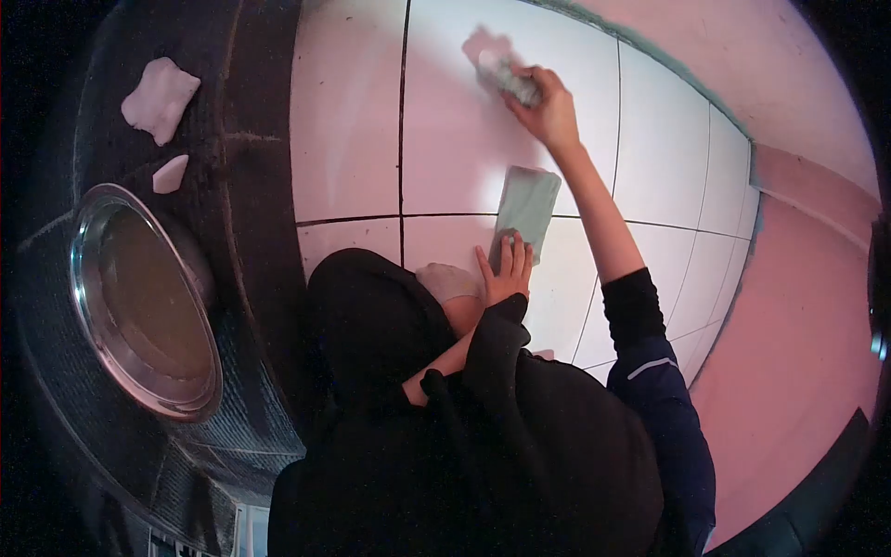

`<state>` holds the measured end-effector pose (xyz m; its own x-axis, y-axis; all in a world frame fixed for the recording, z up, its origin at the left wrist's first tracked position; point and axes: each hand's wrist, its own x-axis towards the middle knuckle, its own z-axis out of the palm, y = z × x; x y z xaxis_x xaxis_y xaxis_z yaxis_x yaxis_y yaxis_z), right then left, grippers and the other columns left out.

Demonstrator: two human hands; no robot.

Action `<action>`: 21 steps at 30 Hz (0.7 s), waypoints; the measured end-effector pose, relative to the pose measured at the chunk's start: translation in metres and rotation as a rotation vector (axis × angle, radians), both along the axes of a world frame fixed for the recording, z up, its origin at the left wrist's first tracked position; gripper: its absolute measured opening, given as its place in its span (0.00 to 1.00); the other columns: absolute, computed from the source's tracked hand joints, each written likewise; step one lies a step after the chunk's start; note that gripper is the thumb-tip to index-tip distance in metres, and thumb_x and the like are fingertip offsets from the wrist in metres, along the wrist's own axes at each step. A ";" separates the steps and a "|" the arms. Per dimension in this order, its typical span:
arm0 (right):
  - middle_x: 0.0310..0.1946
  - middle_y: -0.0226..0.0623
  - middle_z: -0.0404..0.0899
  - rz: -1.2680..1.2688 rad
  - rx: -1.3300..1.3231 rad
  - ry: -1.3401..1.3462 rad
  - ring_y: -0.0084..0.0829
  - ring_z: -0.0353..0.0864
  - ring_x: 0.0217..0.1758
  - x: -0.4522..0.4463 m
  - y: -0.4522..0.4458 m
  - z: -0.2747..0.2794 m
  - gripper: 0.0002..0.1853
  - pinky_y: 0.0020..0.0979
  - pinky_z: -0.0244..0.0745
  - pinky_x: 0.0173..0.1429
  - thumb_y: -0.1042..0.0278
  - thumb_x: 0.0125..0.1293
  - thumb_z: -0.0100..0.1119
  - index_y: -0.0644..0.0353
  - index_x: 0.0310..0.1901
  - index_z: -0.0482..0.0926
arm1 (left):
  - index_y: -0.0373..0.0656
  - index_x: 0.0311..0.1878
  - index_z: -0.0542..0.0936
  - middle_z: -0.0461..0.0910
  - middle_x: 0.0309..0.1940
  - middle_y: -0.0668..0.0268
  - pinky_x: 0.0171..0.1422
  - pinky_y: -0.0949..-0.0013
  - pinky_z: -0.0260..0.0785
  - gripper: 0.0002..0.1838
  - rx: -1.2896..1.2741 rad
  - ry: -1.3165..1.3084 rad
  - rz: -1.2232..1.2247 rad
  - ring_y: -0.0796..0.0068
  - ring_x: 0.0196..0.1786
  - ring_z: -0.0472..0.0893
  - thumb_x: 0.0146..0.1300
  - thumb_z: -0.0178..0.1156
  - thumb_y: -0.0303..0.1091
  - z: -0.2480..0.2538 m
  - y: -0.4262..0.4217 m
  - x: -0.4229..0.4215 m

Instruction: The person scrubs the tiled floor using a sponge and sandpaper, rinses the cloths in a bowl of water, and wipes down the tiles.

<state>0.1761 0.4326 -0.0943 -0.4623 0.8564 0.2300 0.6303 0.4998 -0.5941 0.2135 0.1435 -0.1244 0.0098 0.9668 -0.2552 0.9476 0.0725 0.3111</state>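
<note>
My right hand reaches out over the pale tiled surface. Its fingers are closed round a crumpled, pale green and white cloth, blurred by motion, with a pinkish shadow beside it. Nearer to my body, my left hand lies flat with its fingers spread. Its fingertips rest on the lower end of a flat, pale green rectangular piece; whether this is folded cloth or something stiffer I cannot tell. Black clothing fills the lower middle and hides part of my left forearm.
To the left, a shiny metal basin holds murky liquid on a dark, ribbed surface. Above it lie a large white crumpled piece and a smaller white piece. A pink wall borders the tiles at the right.
</note>
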 end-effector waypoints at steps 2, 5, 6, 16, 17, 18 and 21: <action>0.43 0.40 0.79 0.127 0.048 -0.100 0.44 0.83 0.40 0.004 -0.025 0.006 0.23 0.40 0.80 0.43 0.66 0.47 0.74 0.47 0.48 0.80 | 0.52 0.71 0.64 0.50 0.75 0.59 0.71 0.23 0.41 0.28 0.010 0.001 0.008 0.57 0.76 0.50 0.66 0.46 0.40 -0.002 0.001 -0.002; 0.43 0.39 0.78 0.179 -0.029 -0.164 0.44 0.83 0.40 0.010 -0.034 0.011 0.24 0.40 0.80 0.43 0.65 0.46 0.74 0.47 0.48 0.79 | 0.52 0.71 0.64 0.50 0.75 0.58 0.71 0.23 0.41 0.28 -0.005 -0.032 0.010 0.57 0.76 0.51 0.66 0.46 0.39 -0.002 0.000 0.000; 0.43 0.39 0.78 0.176 -0.031 -0.174 0.44 0.83 0.39 0.015 -0.030 0.009 0.23 0.41 0.80 0.43 0.65 0.46 0.74 0.47 0.47 0.79 | 0.53 0.71 0.64 0.50 0.75 0.58 0.71 0.22 0.41 0.28 -0.007 -0.009 0.003 0.57 0.76 0.51 0.66 0.46 0.39 0.001 0.001 -0.002; 0.43 0.38 0.78 0.191 -0.012 -0.187 0.43 0.83 0.38 0.016 -0.047 0.017 0.22 0.40 0.80 0.41 0.63 0.48 0.72 0.46 0.48 0.80 | 0.51 0.69 0.67 0.51 0.74 0.57 0.71 0.22 0.43 0.27 0.063 -0.033 0.031 0.56 0.75 0.51 0.65 0.48 0.40 -0.008 0.000 0.002; 0.43 0.37 0.78 0.190 -0.018 -0.226 0.42 0.83 0.38 0.019 -0.048 0.018 0.22 0.39 0.80 0.41 0.63 0.49 0.71 0.46 0.48 0.80 | 0.51 0.69 0.67 0.51 0.74 0.57 0.71 0.22 0.43 0.27 0.057 -0.034 0.034 0.56 0.75 0.51 0.65 0.48 0.40 -0.008 0.000 0.003; 0.43 0.37 0.78 0.188 -0.026 -0.227 0.42 0.83 0.38 0.019 -0.042 0.017 0.22 0.39 0.80 0.41 0.63 0.49 0.71 0.46 0.48 0.80 | 0.51 0.69 0.67 0.51 0.74 0.57 0.70 0.22 0.43 0.27 0.053 -0.010 0.034 0.56 0.75 0.52 0.65 0.48 0.40 -0.006 0.001 0.003; 0.41 0.38 0.80 0.052 0.068 -0.157 0.44 0.83 0.38 0.010 -0.002 0.012 0.21 0.39 0.80 0.40 0.62 0.49 0.72 0.48 0.47 0.81 | 0.51 0.69 0.67 0.52 0.74 0.56 0.70 0.21 0.43 0.27 0.047 0.006 0.016 0.56 0.75 0.52 0.65 0.47 0.40 -0.004 0.000 0.003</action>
<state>0.1862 0.4301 -0.0827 -0.5404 0.8153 0.2080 0.6849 0.5699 -0.4541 0.2164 0.1440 -0.1286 -0.0073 0.9778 -0.2096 0.9484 0.0732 0.3084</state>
